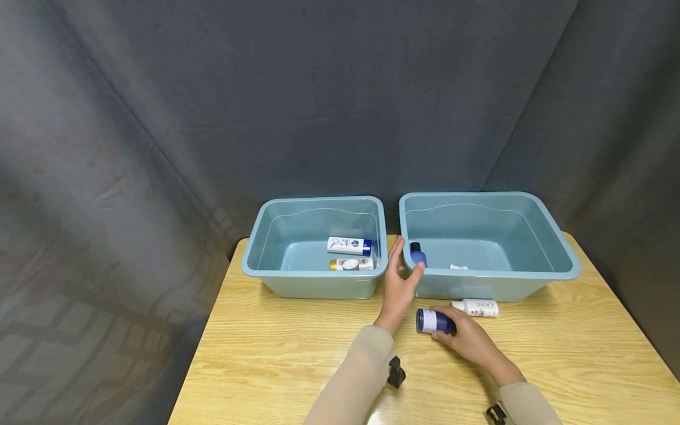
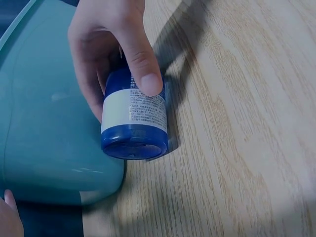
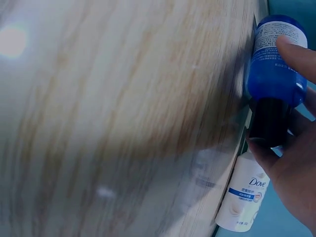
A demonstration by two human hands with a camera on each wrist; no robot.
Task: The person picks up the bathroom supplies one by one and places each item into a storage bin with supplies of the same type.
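My right hand (image 1: 470, 339) grips a dark blue bottle (image 1: 435, 321) with a white label, tilted on its side over the wooden table. Its black cap (image 3: 270, 121) points back toward the palm in the right wrist view. Beside that hand, a white Dove bottle (image 1: 480, 307) lies on the table along the front of the right bin (image 1: 489, 274). My left hand (image 1: 397, 289) touches the front left corner of this bin, thumb at the rim and fingers fairly straight along its side. Inside that corner stands another blue bottle (image 1: 418, 255) with a black cap.
A left bin (image 1: 313, 273) holds a white bottle with a blue cap (image 1: 349, 246) and a white tube with a yellow cap (image 1: 352, 264). A small white item (image 1: 458, 267) shows in the right bin. Dark curtain (image 1: 340, 106) hangs behind the wooden table (image 1: 265, 354).
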